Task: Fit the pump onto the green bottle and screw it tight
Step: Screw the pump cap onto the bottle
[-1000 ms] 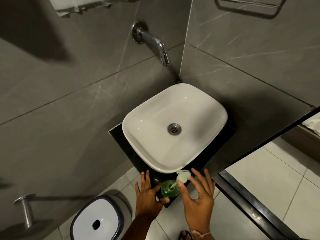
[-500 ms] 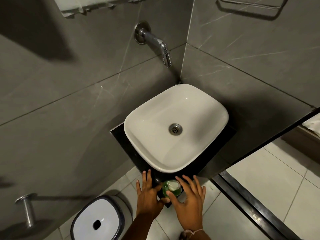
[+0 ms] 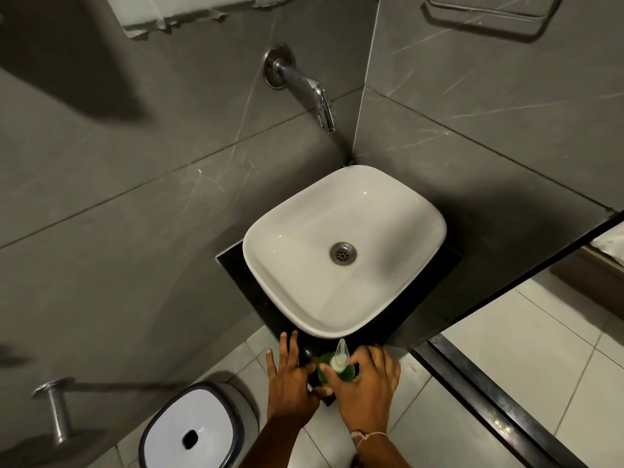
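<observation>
The green bottle [image 3: 342, 373] stands upright on the near corner of the black counter [image 3: 256, 298], in front of the white basin. A clear, whitish pump [image 3: 339, 356] sits on its neck, its spout pointing toward the basin. My left hand [image 3: 290, 383] holds the bottle's left side, thumb against it and fingers spread over the counter edge. My right hand [image 3: 368, 383] wraps the bottle from the right, with thumb and fingertips at the pump's collar. The lower part of the bottle is hidden by my hands.
The white basin [image 3: 398, 204] with its drain fills the counter. A chrome tap [image 3: 317, 96] juts from the grey tiled wall above it. A white pedal bin [image 3: 192, 430] stands on the floor at lower left. A black threshold strip [image 3: 506, 410] runs at right.
The pump went from tilted above the bottle, in my right hand, to seated on its neck. Its spout has since turned toward the basin. My right hand has closed in around the collar.
</observation>
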The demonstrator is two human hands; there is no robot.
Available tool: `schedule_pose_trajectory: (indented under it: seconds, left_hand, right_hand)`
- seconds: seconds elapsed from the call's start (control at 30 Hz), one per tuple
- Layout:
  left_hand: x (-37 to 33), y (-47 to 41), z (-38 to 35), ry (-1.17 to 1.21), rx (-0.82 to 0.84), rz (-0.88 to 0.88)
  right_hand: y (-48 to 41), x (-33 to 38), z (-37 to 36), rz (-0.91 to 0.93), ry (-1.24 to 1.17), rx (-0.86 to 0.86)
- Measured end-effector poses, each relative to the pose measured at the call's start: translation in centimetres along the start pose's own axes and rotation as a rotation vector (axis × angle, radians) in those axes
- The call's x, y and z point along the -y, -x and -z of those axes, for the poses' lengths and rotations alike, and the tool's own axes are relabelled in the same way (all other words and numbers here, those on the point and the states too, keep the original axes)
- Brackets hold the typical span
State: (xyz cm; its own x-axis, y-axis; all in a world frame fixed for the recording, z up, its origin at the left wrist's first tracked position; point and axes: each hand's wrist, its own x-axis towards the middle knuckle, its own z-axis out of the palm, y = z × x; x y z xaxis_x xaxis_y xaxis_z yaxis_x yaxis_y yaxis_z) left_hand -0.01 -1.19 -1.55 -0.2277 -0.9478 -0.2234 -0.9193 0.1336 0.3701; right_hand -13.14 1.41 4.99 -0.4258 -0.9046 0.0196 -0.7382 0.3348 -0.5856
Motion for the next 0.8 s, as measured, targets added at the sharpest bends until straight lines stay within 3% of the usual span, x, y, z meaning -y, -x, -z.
schedule_pose_trajectory:
  seconds: [0.3, 0.43, 0.63, 0.8]
  left_hand:
    - [0.2, -0.2, -0.2, -0.039, -0.006, -0.018]
    - [0.2, -0.1, -0.2, -0.011, -0.012, -0.013]
    - [0.4, -0.2, -0.3, -0.033, -0.027, -0.032]
    - [0.4, -0.3, -0.4, -0.023, -0.022, -0.019]
  right_hand:
    - [0.5, -0.5, 0.0, -0.051, -0.276, 0.063]
    - [0.0, 0.6, -0.2, -0.139, -0.228, 0.065]
    - [0.8, -0.5, -0.1, -0.064, -0.374, 0.18]
    - [-0.1, 0.6, 0.0, -0.155, -0.346, 0.116]
